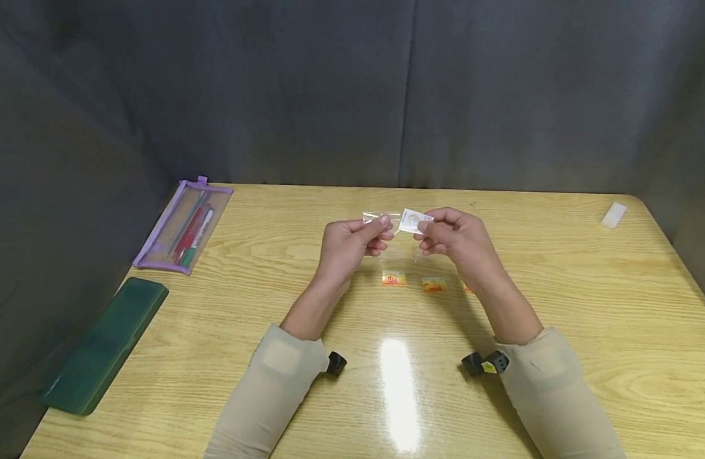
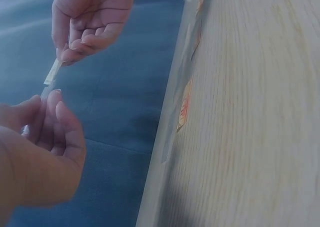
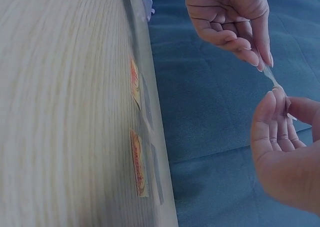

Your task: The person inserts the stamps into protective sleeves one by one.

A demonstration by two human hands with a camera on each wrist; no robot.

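Above the table, my left hand (image 1: 347, 248) pinches a small clear plastic sleeve (image 1: 373, 216) between thumb and fingers. My right hand (image 1: 461, 242) holds a small white stamp-like paper (image 1: 410, 220) with faint print, its thumb over the right end. Sleeve and paper come edge to edge between the hands, as the left wrist view also shows from the side. Below them on the table lie small orange-and-yellow stamp-like pieces: one on the left (image 1: 393, 278), one in the middle (image 1: 434, 285), and a third partly hidden by the right wrist.
A purple-edged mesh pouch (image 1: 150, 245) with pens lies at the back left. In front of it is a dark green case (image 1: 106, 347) along the left edge. A white block (image 1: 614, 215) sits at the back right. Dark curtains (image 1: 306, 95) hang behind the wooden table (image 1: 605, 306).
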